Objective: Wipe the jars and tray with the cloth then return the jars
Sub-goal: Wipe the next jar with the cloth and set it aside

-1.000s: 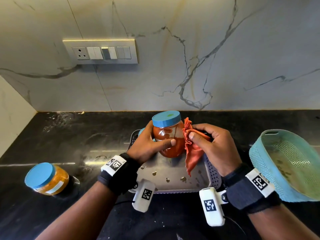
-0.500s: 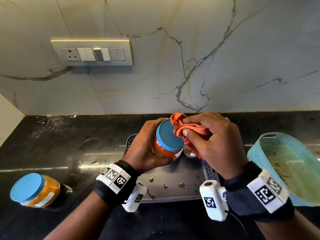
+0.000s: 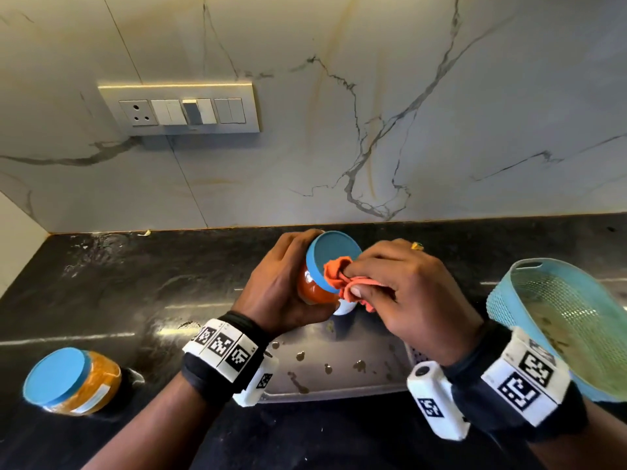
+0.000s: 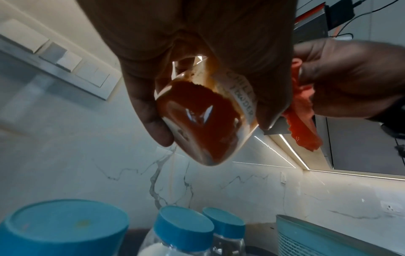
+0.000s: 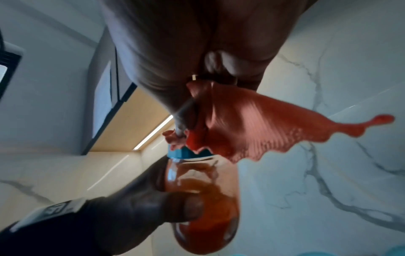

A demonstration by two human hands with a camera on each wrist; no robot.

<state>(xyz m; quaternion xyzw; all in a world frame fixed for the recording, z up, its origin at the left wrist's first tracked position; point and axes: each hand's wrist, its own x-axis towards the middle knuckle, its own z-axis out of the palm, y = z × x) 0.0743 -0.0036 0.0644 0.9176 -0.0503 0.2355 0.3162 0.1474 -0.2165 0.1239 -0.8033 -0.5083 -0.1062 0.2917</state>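
Note:
My left hand grips a glass jar of red chilli powder above the tray, tilted so its blue lid faces me. In the left wrist view the jar shows its base and a handwritten label. My right hand pinches a bunched orange cloth and presses it against the lid's rim. The cloth hangs loose past the lid in the right wrist view. The grey metal tray, spotted with stains, lies under both hands. A second jar with yellow powder lies on the counter at the left.
Several blue-lidded jars stand in the tray below my left hand. A teal mesh basket leans at the right. The black counter meets a marble wall with a switch plate.
The jar has tilted from upright so its lid faces me. The cloth has moved from the jar's side onto the lid rim. Both hands rose slightly.

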